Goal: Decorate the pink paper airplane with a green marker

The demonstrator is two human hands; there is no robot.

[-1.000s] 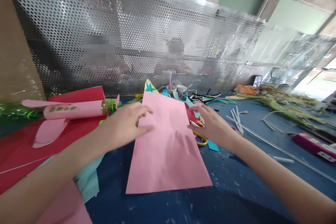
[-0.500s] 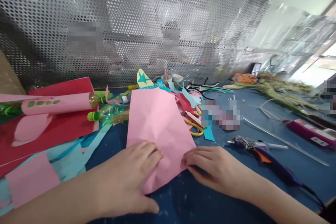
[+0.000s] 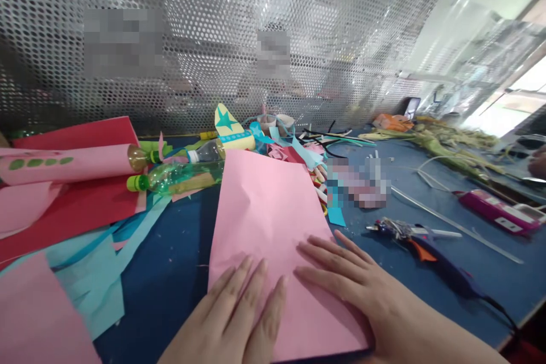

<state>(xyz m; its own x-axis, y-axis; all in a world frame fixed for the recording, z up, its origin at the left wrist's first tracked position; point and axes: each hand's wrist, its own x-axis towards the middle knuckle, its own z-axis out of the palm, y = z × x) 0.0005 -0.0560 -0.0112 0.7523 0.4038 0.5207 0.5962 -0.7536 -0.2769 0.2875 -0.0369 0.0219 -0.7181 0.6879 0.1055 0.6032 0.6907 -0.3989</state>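
A creased pink paper sheet (image 3: 273, 205) lies on the blue table in front of me. My left hand (image 3: 239, 313) rests on its lower left part, fingers stretched out. On the lower right part lies my right hand (image 3: 354, 278), palm down with its fingers spread. Neither hand grips anything. Beyond the sheet's left edge is a clear green bottle (image 3: 183, 176) with a green cap. Right of my right hand lies a dark blue glue gun (image 3: 443, 267) with an orange trigger.
Pink-wrapped bottle (image 3: 77, 162) and red paper (image 3: 98, 202) lie left, near light blue scraps (image 3: 98, 284). A purple power strip (image 3: 499, 210) is right. A perforated silvery screen (image 3: 222, 51) stands behind. Part of another person's hand (image 3: 538, 164) shows at the right edge.
Both of my hands have flattened out on the sheet, and my right hand has moved from its edge onto its surface. The sheet now reaches nearer to me. The view has shifted slightly.
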